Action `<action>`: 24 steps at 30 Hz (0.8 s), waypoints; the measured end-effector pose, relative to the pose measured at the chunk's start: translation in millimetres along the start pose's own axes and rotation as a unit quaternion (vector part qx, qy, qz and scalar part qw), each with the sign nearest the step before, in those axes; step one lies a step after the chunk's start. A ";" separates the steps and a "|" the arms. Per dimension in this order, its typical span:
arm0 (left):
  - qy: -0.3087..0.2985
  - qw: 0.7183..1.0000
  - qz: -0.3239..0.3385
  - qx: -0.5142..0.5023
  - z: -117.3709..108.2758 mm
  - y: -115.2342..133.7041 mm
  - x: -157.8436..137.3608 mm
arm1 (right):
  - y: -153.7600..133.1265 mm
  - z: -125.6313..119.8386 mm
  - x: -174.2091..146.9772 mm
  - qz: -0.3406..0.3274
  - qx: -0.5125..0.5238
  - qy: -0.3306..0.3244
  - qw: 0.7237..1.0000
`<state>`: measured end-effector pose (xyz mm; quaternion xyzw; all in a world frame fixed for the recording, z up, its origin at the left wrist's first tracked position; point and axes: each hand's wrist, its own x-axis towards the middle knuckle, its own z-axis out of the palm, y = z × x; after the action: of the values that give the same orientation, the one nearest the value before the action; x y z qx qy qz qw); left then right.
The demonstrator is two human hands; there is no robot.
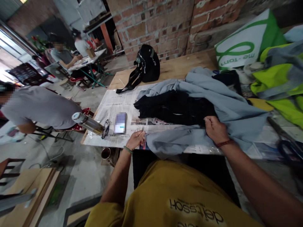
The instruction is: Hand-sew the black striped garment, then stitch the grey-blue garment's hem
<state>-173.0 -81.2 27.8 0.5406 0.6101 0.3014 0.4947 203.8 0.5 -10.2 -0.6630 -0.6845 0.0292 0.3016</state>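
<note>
A black cloth garment (175, 107) lies spread over a light grey fabric (222, 94) on the newspaper-covered table. At the black cloth's lower right corner, my right hand (215, 130) is closed with its edge pinched between thumb and fingers. My left hand (135, 139) is closed in a pinch beside the left end of the grey fabric's front part. Whatever its fingertips hold is too small to make out. A phone (120, 123) with a lit screen lies just beyond my left hand.
Glasses (105, 128) and a clear bottle (87, 123) are at the table's left edge. A black bag (150, 63) sits at the back. Scissors (287, 148), yellow-green clothing (284, 82) and a white-green bag (248, 41) are on the right. A person (44, 105) sits at left.
</note>
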 end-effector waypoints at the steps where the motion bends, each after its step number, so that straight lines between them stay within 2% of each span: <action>1: 0.009 1.000 0.000 -0.004 0.6 0.0 -0.9 | 0.2 0.1 -0.1 0.001 0.002 -0.001 1.000; 11: 0.022 0.997 0.048 -0.050 8.9 -5.5 -8.0 | -1.2 -3.3 -0.4 0.003 0.022 0.010 1.000; 15: 0.078 0.994 0.060 -0.049 13.1 -8.2 -5.5 | -1.0 -4.6 -1.0 0.003 0.030 0.020 0.999; 20: 0.189 0.980 0.058 -0.005 18.2 -10.1 -4.1 | -1.8 -5.4 -3.5 -0.006 0.044 0.028 0.999; 24: 0.231 0.969 0.083 0.031 22.1 -12.1 -3.3 | -5.1 -10.8 -6.5 0.029 0.096 0.036 0.994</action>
<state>-157.0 -90.9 10.5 0.5201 0.6698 0.4395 0.2963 203.7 -10.0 -1.6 -0.6513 -0.6476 0.0793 0.3875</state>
